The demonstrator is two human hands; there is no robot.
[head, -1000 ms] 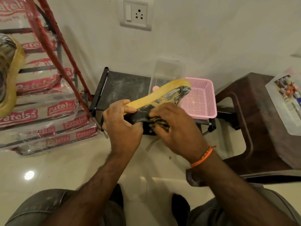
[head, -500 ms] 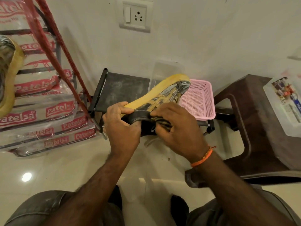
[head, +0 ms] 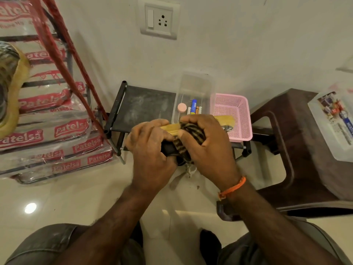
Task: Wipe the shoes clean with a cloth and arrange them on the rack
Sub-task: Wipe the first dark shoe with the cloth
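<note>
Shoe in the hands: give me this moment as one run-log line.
step: wiping | left hand: grips shoe | right hand: presses striped cloth on sole | rack: this shoe not placed

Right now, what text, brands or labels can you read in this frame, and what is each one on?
"Patelsa": red labels repeated on the clear plastic-wrapped packs stacked on the left.
Printed label on the plastic container atop the brown stool: too blurred to read.
Markers in the clear box: print too small to read.
Shoe, cloth, wall socket: no text visible.
</note>
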